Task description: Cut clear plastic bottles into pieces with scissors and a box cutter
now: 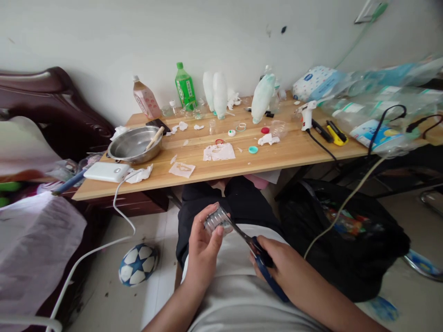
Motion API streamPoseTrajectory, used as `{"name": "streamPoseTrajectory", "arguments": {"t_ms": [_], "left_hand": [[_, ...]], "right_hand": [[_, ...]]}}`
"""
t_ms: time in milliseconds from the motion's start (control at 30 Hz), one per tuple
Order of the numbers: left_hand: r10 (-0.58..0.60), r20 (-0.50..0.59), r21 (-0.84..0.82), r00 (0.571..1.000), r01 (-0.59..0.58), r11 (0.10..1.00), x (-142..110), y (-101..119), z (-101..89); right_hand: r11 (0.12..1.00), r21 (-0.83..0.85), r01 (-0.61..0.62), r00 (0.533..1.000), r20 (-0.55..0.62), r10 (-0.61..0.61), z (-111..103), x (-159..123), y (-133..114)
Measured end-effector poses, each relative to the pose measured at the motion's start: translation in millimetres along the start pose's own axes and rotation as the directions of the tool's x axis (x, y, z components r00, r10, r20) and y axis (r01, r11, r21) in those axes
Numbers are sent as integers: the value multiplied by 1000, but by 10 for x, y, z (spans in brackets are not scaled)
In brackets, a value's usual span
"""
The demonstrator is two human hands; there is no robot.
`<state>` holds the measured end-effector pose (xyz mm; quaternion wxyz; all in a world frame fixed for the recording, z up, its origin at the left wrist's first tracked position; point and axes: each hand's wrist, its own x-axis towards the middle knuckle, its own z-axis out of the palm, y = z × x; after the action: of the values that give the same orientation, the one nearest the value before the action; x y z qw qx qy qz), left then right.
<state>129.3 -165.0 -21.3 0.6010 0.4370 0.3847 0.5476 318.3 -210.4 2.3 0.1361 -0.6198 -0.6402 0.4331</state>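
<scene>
Above my lap, my left hand (205, 244) is closed around a clear ribbed piece of plastic bottle (216, 220), its thumb pressed on the near side. My right hand (272, 258) grips a pair of scissors (256, 251) with dark blue handles. The metal blades point up and left and meet the edge of the plastic piece; whether they are cutting into it is too small to tell. Part of the scissor handles is hidden by my right fingers.
Ahead is a wooden table (159, 177) holding a steel basin (126, 145), a green bottle (185, 87), white bottle shapes (219, 97), a glue gun (307, 115) and a yellow cutter (336, 133). A black bag (346, 267) stands right; a ball (138, 265) and white cable (86, 252) are left.
</scene>
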Motion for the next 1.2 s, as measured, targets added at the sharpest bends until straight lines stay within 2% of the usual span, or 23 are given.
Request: {"name": "streamPoseTrajectory", "arguments": {"t_ms": [267,533,867,1033,1200], "left_hand": [[-7,-27,52,1000,8,999,0,-45,-10],[59,-45,90,997,-55,994,35,-78,-48],[36,-42,39,999,-34,999,7,-63,-33],[47,-36,-18,998,-48,999,-24,-37,-13],[58,-42,-11,997,-58,998,-17,-32,-14]], "right_hand": [[999,-21,-27,1000,-11,26,16,21,33],[994,-82,-68,997,-42,65,-8,29,-15],[994,-77,-76,994,-88,69,31,49,-7],[998,-56,-31,989,-148,22,101,63,86],[995,-89,37,992,-121,-48,113,-1,80]]}}
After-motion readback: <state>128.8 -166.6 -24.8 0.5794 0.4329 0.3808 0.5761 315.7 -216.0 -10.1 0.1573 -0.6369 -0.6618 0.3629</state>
